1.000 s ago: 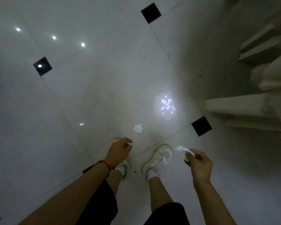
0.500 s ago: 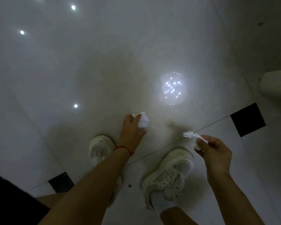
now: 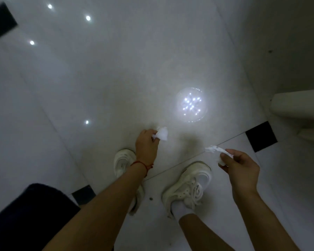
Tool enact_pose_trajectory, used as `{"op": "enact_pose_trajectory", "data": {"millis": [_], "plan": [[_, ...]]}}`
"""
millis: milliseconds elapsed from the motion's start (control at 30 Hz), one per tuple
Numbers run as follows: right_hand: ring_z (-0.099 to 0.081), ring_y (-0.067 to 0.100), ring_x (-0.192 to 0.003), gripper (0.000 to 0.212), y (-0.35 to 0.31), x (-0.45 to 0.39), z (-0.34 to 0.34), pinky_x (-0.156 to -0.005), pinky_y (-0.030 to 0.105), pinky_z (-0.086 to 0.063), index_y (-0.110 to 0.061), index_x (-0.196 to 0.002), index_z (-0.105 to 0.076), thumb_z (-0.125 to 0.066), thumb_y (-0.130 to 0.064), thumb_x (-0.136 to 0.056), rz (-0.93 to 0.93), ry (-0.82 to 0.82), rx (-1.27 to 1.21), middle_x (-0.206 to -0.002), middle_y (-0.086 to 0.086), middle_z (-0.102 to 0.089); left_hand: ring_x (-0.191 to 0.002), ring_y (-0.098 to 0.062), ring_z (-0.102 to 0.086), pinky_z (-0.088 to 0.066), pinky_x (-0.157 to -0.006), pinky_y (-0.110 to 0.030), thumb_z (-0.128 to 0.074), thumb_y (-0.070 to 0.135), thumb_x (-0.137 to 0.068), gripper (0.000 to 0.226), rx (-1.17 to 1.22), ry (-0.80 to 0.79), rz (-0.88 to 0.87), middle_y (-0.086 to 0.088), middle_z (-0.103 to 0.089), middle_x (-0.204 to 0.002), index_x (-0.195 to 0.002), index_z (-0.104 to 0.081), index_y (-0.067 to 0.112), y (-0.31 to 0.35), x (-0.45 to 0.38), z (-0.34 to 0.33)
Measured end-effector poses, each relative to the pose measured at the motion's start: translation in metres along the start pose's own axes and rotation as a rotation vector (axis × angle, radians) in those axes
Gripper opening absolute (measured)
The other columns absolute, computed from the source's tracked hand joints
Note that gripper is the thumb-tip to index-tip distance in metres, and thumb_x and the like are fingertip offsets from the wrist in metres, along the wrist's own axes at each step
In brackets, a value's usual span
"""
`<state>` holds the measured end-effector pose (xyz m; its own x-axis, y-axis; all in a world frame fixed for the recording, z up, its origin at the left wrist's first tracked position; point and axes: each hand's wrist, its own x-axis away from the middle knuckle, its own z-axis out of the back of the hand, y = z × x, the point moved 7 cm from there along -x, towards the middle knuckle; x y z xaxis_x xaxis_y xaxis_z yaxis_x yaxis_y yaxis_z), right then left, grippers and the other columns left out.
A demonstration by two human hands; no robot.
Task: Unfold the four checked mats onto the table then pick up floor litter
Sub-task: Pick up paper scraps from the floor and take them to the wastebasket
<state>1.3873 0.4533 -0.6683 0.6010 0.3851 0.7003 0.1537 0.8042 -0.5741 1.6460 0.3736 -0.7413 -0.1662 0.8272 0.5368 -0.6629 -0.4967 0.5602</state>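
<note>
Shoes: white trainers point(image 3: 188, 187) sat nearest me on the pale tiled floor point(image 3: 98, 87), toes pointing away, one on each side of a grout line.
Right hand: right hand point(image 3: 240, 166) hung above and just right of the right shoe, fingers curled and pinching a twisted white scrap point(image 3: 215, 150); its long axis ran up and to the left, out past the knuckles.
Left hand: left hand point(image 3: 146, 145) reached further ahead, beyond the left shoe, fingertips pressed together on a crumpled white tissue point(image 3: 161, 135), which stuck out to the right of the knuckles.
Wrist: I noted a red string bracelet point(image 3: 142, 164) on the left arm.
Tissue position: I could not tell whether it was touching the tile or just clear of it; it lay at floor level, ahead of both feet.
Key relation: I judged the left hand the nearer one to the floor, with its tissue already in its grip, so the coming move looked like a plain lift toward me.
Beyond: reflected lamp cluster point(image 3: 191, 105) glared on the tile just past the tissue; no other litter showed there that I could make out.
Far right: pale rounded furniture edge point(image 3: 297, 104) stood well apart.
Mats: none in view.
</note>
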Motion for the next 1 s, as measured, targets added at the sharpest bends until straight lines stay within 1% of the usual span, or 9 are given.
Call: {"op": "enact_pose_trajectory", "data": {"millis": [200,333,467,533,600,700,800,967,1000], "plan": [[-0.062,0.024,-0.078,0.021,-0.091,0.094,0.027,-0.074,0.031,-0.054,-0.020,-0.075,-0.062,-0.063,0.000,-0.081,0.024,0.011,-0.056,-0.081,0.006,-0.064,-0.069,-0.025,-0.054,-0.027,-0.058,-0.016,-0.065,-0.005,-0.075,0.005,0.013,0.035,-0.124,-0.028,-0.063,-0.079,-0.079,-0.066,-0.007,0.078,0.048,0.115],[-0.062,0.025,-0.081,0.012,-0.158,0.168,0.045,-0.080,0.037,-0.053,-0.014,-0.083,-0.063,-0.063,-0.001,-0.081,0.030,0.018,-0.087,-0.080,0.004,-0.063,-0.069,-0.019,-0.051,-0.032,-0.056,-0.008,-0.066,-0.001,-0.076,0.005,0.018,0.017,-0.193,-0.015,-0.058,-0.074,-0.080,-0.067,-0.004,0.134,0.085,0.209],[-0.060,0.018,-0.072,0.009,-0.230,0.235,0.064,-0.070,0.027,-0.053,-0.007,-0.089,-0.062,-0.062,-0.001,-0.082,0.054,0.041,-0.153,-0.078,0.003,-0.060,-0.069,-0.019,-0.052,-0.032,-0.056,-0.013,-0.067,-0.001,-0.076,0.005,0.045,0.024,-0.252,-0.023,-0.063,-0.077,-0.081,-0.068,-0.003,0.192,0.123,0.300],[-0.060,0.017,-0.071,0.010,-0.260,0.265,0.073,-0.065,0.023,-0.052,-0.005,-0.091,-0.062,-0.062,-0.001,-0.082,0.069,0.054,-0.189,-0.078,0.004,-0.060,-0.070,-0.020,-0.053,-0.037,-0.057,-0.006,-0.068,0.001,-0.077,0.006,0.081,0.038,-0.268,-0.019,-0.063,-0.078,-0.082,-0.069,-0.001,0.219,0.139,0.340],[-0.059,0.017,-0.070,0.011,-0.286,0.289,0.082,-0.059,0.018,-0.055,-0.005,-0.091,-0.061,-0.063,0.000,-0.082,0.074,0.070,-0.246,-0.077,0.004,-0.060,-0.072,-0.019,-0.055,-0.038,-0.059,-0.005,-0.068,0.003,-0.077,0.008,0.139,0.029,-0.289,-0.012,-0.061,-0.080,-0.085,-0.069,0.001,0.245,0.154,0.375],[-0.059,0.018,-0.071,0.012,-0.315,0.316,0.094,-0.057,0.014,-0.055,-0.004,-0.092,-0.060,-0.062,0.000,-0.082,0.076,0.101,-0.291,-0.077,0.003,-0.060,-0.068,-0.017,-0.055,-0.042,-0.062,-0.014,-0.069,0.003,-0.076,0.010,0.163,0.028,-0.303,-0.006,-0.059,-0.081,-0.085,-0.068,0.000,0.267,0.169,0.416],[-0.060,0.019,-0.073,0.017,-0.337,0.331,0.104,-0.068,0.023,-0.054,0.001,-0.099,-0.061,-0.062,-0.001,-0.082,0.068,0.099,-0.309,-0.083,0.007,-0.061,-0.067,-0.006,-0.054,-0.042,-0.060,-0.005,-0.068,0.003,-0.077,0.011,0.200,0.027,-0.274,-0.003,-0.059,-0.080,-0.087,-0.068,0.000,0.279,0.175,0.447],[-0.060,0.022,-0.072,0.021,-0.365,0.330,0.115,-0.066,0.025,-0.054,0.002,-0.102,-0.061,-0.063,-0.001,-0.081,0.051,0.136,-0.290,-0.095,0.017,-0.061,-0.068,-0.016,-0.057,-0.044,-0.060,-0.014,-0.068,0.006,-0.078,0.006,0.262,0.039,-0.191,-0.009,-0.064,-0.079,-0.083,-0.068,0.005,0.304,0.160,0.477],[-0.061,0.024,-0.074,0.019,-0.370,0.326,0.116,-0.069,0.027,-0.053,0.001,-0.100,-0.061,-0.063,-0.001,-0.081,0.043,0.135,-0.281,-0.095,0.018,-0.061,-0.067,-0.017,-0.058,-0.044,-0.059,-0.012,-0.069,0.007,-0.078,0.003,0.272,0.044,-0.184,-0.009,-0.064,-0.077,-0.080,-0.067,0.008,0.311,0.153,0.481]]}}
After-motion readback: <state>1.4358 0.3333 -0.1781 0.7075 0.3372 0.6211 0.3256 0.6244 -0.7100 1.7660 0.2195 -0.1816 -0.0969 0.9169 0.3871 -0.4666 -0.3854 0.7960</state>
